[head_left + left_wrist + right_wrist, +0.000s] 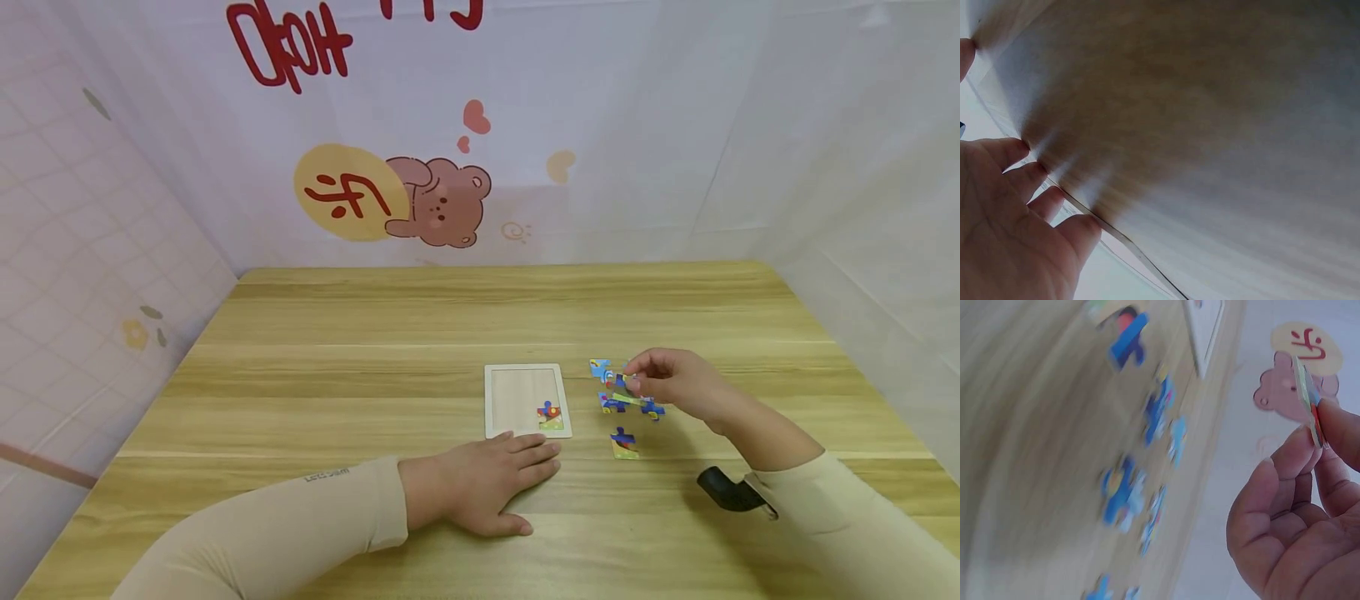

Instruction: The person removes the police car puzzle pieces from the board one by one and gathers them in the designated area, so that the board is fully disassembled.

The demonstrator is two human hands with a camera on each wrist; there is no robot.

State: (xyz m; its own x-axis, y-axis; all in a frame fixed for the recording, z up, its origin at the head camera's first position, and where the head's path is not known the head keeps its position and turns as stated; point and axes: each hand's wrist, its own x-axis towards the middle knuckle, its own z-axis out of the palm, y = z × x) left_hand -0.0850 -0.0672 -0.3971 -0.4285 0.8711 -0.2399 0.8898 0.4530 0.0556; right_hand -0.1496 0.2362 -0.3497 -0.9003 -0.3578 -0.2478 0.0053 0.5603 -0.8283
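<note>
My right hand (686, 385) pinches a jigsaw piece (1308, 400) between thumb and fingers, raised above the table; in the right wrist view it shows nearly edge-on. Below that hand lie several loose jigsaw pieces (600, 369), mostly blue, some partly hidden by the fingers. Nearer to me is a separate piece (625, 445) with a blue knob and a green-yellow base. A pale puzzle board (489, 400) with a raised border has one colourful piece (551, 418) in its near right corner. Flat on the table, my left hand (491, 483) has its fingertips at the board's near edge.
The wood-grain table (337, 367) reaches back to a white cloth (637, 125) printed with a bear and hearts. Cloth also hangs along both sides. A black strap-like part (727, 489) sticks out from the right sleeve.
</note>
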